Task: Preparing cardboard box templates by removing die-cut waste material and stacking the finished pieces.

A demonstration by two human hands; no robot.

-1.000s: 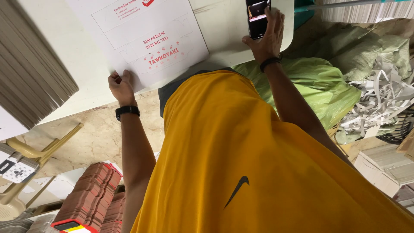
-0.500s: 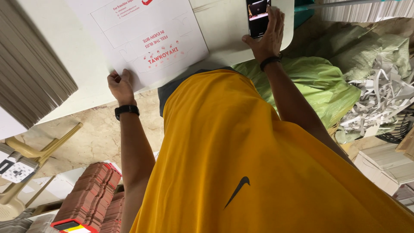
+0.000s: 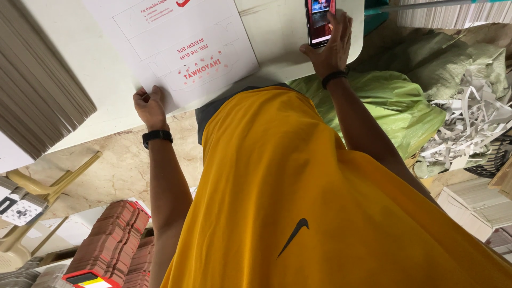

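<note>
The left hand (image 3: 149, 106) pinches the near corner of the flat carton sheet (image 3: 181, 48) at the table's (image 3: 80, 106) near edge, while the right hand (image 3: 330, 45) grasps a phone (image 3: 319, 21) over the table's right end.

yellow shirt (image 3: 320, 186), green sack (image 3: 384, 101), white red-printed sheet (image 3: 176, 48)

Packaging workshop – small box-making or print-finishing floor. Thick stack of grey card sheets (image 3: 42, 80) at upper left, flat printed carton blank (image 3: 176, 48) on white table (image 3: 282, 42) at top centre. Heap of white paper trimmings (image 3: 469, 122) and green sacks (image 3: 394, 106) at right – cutting waste. Stacked red folded cartons (image 3: 114, 240) at lower left, stone floor (image 3: 122, 165).
</note>
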